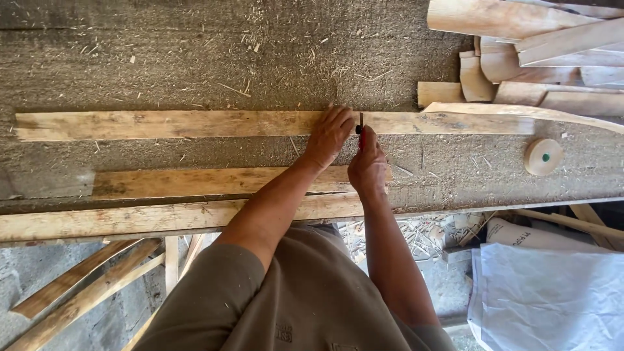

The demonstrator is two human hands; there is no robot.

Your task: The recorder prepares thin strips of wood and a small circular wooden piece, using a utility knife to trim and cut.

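Observation:
A long pale wooden plank (169, 123) lies across a sawdust-covered bench. My left hand (328, 133) presses flat on the plank near its middle, fingers spread. Right beside it, my right hand (367, 166) grips a red-handled pencil (361, 127) with its dark tip touching the plank's near edge. A second, shorter plank (208, 182) lies just under my forearms. A thicker board (130, 221) runs along the bench's front edge.
A pile of cut wood offcuts (520, 45) fills the upper right corner. A round wooden disc with a green centre (543, 156) sits on the bench at right. White sacks (552, 286) lie on the floor lower right; loose slats (78, 292) lean lower left.

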